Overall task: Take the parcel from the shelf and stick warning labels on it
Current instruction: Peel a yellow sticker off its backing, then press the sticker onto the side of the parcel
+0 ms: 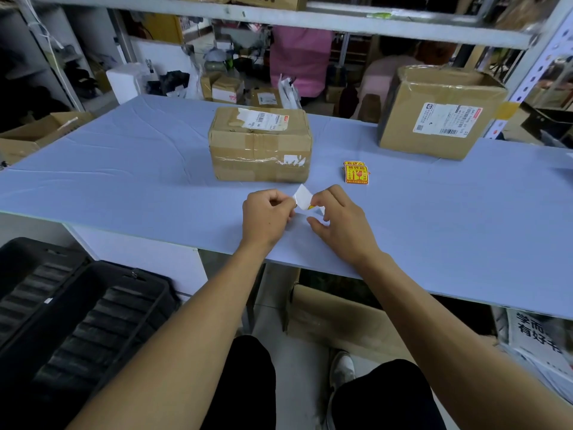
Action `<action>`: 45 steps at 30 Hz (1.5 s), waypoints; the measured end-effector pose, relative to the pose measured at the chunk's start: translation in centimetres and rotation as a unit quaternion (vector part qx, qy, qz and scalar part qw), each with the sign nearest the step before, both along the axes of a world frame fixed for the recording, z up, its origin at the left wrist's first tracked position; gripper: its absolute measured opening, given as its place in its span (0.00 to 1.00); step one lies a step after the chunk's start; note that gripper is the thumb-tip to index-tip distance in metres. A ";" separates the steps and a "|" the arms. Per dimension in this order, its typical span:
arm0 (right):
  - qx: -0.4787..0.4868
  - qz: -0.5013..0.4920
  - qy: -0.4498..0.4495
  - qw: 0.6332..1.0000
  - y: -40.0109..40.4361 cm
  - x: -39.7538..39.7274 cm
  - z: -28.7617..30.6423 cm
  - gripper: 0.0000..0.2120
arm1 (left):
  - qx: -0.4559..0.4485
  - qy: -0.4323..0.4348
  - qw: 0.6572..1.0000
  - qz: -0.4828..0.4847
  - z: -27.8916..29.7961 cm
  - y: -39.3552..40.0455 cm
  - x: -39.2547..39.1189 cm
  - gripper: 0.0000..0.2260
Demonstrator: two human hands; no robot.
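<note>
Currently I am holding one warning label [303,198] between both hands, just above the near part of the pale blue bench [124,169]. My left hand [266,214] is pinching the left edge of its white backing between thumb and curled fingers. My right hand [338,218] is gripping the right side, where a small yellow corner of the sticker is showing beside my fingertips; the remaining fingers are curling loosely under the paper. The white backing is standing up as a tilted flap between the two hands.

The parcel [260,144], a taped brown carton with a white shipping label on its top face, is sitting on the bench just beyond my hands, apart from them. A small stack of labels [356,172], yellow and red, is lying flat on the bench just right of the parcel, near its front corner. A larger carton [440,113] with a printed address label on its side is standing on the bench well to the right of the parcel and farther back. Black plastic crates [77,311] are sitting below the bench, well to the left of the parcel and nearer to me.
</note>
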State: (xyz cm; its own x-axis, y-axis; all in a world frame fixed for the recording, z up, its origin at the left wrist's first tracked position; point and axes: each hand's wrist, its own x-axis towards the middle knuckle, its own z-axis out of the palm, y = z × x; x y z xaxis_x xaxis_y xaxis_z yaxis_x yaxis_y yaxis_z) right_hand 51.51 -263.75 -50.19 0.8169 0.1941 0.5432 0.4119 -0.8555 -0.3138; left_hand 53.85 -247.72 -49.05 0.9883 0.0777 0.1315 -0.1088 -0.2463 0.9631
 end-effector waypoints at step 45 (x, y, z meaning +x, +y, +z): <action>0.368 -0.038 0.107 0.923 0.8 10.5 1.5 0.02 | 0.004 -0.088 0.992 0.089 0.0 -0.6 8.7 0.01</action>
